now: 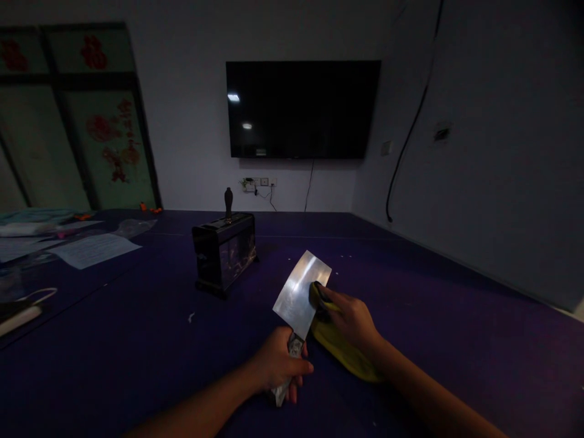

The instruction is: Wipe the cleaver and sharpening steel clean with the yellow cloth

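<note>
My left hand [278, 363] is closed around the grey handle of a cleaver [297, 296], whose broad shiny blade is raised and points away from me. In my right hand [353, 316] is a yellow cloth [344, 353] with a dark side, pressed to the blade's right part. The rest of the cloth hangs below my right hand. Farther back and to the left stands a black knife block [225, 252] with see-through sides. One black-handled tool [229, 202] sticks up out of its top; the part inside is hard to make out.
Papers [93, 249] and clear plastic lie on the purple table [150, 340] at the left. A white device with a cable [22, 316] is at the left edge. A television [303, 109] hangs on the far wall, and a black cable [410, 131] runs down the right wall.
</note>
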Available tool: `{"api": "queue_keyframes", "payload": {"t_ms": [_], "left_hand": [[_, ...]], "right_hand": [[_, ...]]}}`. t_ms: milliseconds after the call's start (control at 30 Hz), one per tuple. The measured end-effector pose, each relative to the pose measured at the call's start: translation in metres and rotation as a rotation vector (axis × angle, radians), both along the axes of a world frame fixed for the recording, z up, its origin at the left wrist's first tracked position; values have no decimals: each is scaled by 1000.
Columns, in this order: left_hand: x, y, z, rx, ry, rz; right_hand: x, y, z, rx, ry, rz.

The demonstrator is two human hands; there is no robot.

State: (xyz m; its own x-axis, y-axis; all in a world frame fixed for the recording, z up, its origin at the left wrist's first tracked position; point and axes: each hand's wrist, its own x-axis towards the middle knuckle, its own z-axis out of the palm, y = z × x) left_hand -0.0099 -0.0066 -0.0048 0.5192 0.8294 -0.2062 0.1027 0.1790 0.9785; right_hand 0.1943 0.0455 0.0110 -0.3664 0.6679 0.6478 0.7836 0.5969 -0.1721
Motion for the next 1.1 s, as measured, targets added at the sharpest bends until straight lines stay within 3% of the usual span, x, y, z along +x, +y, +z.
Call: {"api": "queue_keyframes", "payload": {"t_ms": [200, 433, 733, 933, 1100], "left_hand": [[-1, 0, 4, -18, 49, -26], [-1, 0, 7, -35, 67, -40], [-2, 1, 4, -20, 73, -50], [-2, 0, 3, -22, 68, -32], [-1, 1, 2, -29, 71, -17]], "right_hand": [[8, 10, -1, 54, 42, -232], [12, 13, 0, 29, 39, -346], [14, 16, -1, 67, 96, -271], [8, 8, 5, 76, -35, -308], [-2, -2, 7, 77, -123, -222]]}}
